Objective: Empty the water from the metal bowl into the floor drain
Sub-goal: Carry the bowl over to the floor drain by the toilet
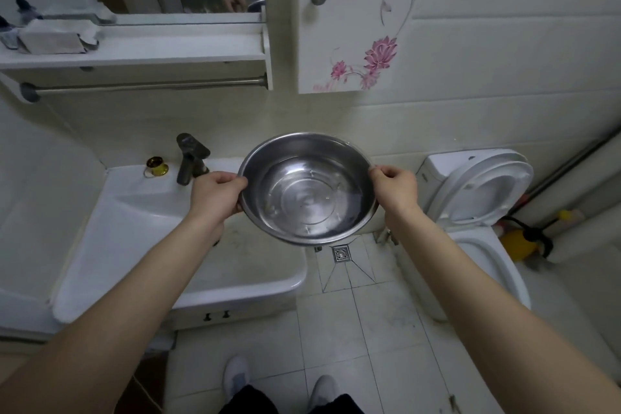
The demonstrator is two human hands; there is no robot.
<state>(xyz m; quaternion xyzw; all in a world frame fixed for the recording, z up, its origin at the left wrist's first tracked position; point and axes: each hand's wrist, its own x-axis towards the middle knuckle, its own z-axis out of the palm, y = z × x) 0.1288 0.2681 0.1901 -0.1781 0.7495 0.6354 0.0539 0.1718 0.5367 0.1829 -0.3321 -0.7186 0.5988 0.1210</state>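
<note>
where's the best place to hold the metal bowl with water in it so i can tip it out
Take the metal bowl by its rim at two opposite sides, coming in from left and right, thumbs over the lip, as the left hand and right hand hold it now. It is wide, with smooth sloping walls and no handles, so the lip is likely the only firm purchase.

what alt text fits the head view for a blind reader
A left hand and right hand grip opposite sides of a metal bowl holding shallow water. The floor drain lies below it, between a white sink and an open toilet.
</note>
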